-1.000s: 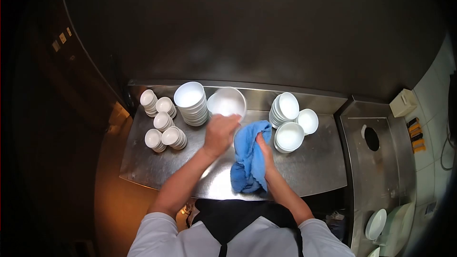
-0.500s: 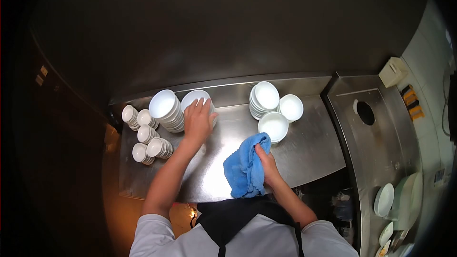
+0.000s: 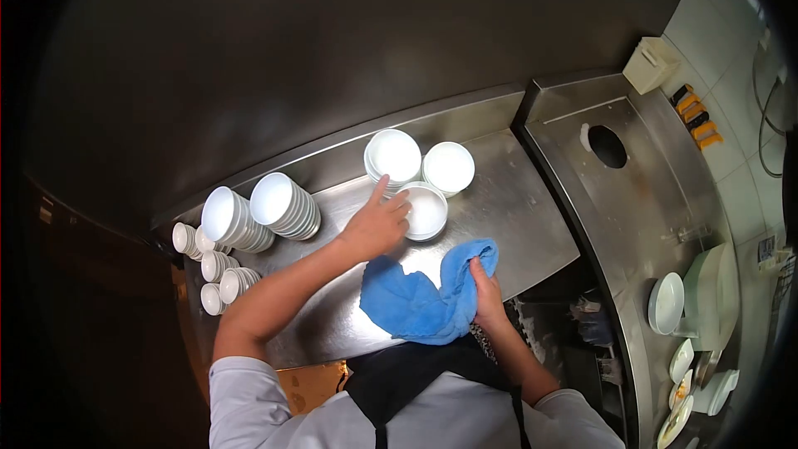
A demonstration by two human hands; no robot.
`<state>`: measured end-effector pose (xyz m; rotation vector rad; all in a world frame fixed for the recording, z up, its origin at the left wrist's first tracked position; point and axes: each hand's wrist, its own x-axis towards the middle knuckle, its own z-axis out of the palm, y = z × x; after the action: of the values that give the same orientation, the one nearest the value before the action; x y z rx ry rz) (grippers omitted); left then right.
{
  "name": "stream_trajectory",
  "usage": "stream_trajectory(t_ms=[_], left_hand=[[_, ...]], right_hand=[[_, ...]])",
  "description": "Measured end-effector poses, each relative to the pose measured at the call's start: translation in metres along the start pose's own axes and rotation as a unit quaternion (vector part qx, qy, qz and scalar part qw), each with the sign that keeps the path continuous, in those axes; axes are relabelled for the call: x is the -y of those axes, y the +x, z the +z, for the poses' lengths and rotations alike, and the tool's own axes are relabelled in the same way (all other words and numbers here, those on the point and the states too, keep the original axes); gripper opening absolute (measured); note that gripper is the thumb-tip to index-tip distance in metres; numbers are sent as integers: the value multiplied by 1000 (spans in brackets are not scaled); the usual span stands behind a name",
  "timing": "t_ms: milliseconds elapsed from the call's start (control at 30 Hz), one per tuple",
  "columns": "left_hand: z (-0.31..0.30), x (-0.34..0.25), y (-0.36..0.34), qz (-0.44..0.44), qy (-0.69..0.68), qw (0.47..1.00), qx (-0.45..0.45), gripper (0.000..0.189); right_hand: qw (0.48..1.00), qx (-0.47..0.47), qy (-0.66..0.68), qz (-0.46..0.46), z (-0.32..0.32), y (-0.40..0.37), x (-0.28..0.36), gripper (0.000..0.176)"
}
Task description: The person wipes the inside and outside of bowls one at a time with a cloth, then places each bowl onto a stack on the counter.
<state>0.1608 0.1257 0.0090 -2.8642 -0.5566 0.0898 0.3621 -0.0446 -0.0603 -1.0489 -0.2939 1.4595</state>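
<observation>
My left hand (image 3: 376,227) reaches across to a cluster of white bowls, its fingers spread, holding nothing. Its fingertips are at the left rim of the nearest bowl (image 3: 428,213), and one finger points toward the stacked bowls (image 3: 395,156) behind. Another white bowl (image 3: 450,168) sits at the right of this cluster. Bunched in my right hand (image 3: 489,295) is a blue cloth (image 3: 416,303), which spreads leftward over the front part of the steel counter (image 3: 524,224).
Two tall stacks of white bowls, one at the back (image 3: 283,204), stand on the left beside several stacks of small white cups (image 3: 237,284). To the right, a steel worktop (image 3: 648,191) has a round dark hole (image 3: 608,146). Dishes, including an oval one (image 3: 666,303), lie further along it.
My left hand has left the tall bowl stack and moved right to the bowl cluster. The cloth hangs more spread out. The view has swung right.
</observation>
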Motion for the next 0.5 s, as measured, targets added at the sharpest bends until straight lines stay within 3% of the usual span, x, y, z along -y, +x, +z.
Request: stream_trajectory(t_ms=[133,333,433,500], left_hand=[[12,9,7,37,80,993,-83,13],[7,25,1,124,48,990,-45,13],[-5,14,-2,65,-44,994,-71,8],[1,4,-7,-30,-183,980,-76,10]], right_hand=[[1000,13,10,22,-12,9,5,39],[997,52,-1,50,-16,31,5,37],[997,65,-4,52,-19,38,1,39],[997,61,-10,56,-20,40,-2,43]])
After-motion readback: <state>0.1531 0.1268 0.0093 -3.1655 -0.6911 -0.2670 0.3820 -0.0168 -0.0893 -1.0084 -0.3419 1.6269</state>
